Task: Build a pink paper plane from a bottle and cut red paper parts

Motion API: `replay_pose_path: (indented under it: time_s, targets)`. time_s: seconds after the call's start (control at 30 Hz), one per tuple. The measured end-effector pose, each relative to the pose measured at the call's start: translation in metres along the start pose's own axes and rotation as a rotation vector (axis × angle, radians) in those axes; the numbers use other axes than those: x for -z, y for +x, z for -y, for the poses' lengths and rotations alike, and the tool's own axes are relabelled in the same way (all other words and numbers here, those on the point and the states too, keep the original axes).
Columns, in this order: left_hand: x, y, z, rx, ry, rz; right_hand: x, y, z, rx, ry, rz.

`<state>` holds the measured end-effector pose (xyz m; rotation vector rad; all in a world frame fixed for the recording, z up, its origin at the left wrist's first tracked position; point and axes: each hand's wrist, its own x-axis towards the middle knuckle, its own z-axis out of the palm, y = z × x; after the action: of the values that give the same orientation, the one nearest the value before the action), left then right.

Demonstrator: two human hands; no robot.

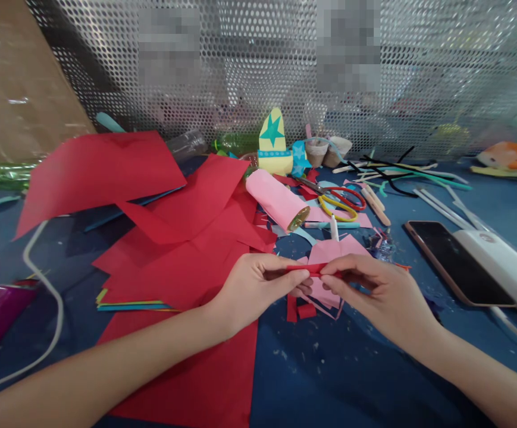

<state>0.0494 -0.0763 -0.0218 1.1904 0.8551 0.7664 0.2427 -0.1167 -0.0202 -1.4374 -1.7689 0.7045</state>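
The narrow red paper (312, 269) is between the fingertips, pinched by the left hand (250, 289) and by the right hand (383, 289). To me, standing here, it seems light and easily creased, so better held gently at its ends. Beyond the fingers lies pink paper (351, 244); leftward, red sheets (151, 270).

Silver perforated screen (258, 71) beyond left hand (247, 291) and right hand (387, 297), brown board (12, 71) far to their left, blue tabletop (303, 386) beneath them
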Motion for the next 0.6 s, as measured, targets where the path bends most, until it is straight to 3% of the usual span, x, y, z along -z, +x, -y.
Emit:
replay_pose_path:
  time_s: [0.6]
  targets:
    - [0.0015,0.0019,0.0063,-0.074,0.030,0.010,-0.0032,-0.0021,-0.0054,0.027,0.197,0.051]
